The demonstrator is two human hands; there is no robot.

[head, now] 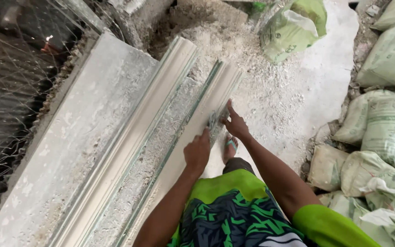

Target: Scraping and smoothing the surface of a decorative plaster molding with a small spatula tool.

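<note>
A long white plaster moulding strip (193,132) lies on a dusty grey workbench (83,137), running from near me toward the far right. A second moulding strip (147,114) lies parallel to its left. My left hand (197,152) is curled on the near strip's edge. My right hand (235,124) presses a grey, plaster-caked scraper or pad (216,123) against the strip's right side, fingers spread over it. What the pad exactly is stays unclear.
Pale green sacks (380,132) are piled along the right side, and another open sack (293,27) stands at the top. White plaster dust and rubble (261,82) cover the floor. My sandalled foot (230,147) stands beside the bench. Wire mesh (10,82) fills the left.
</note>
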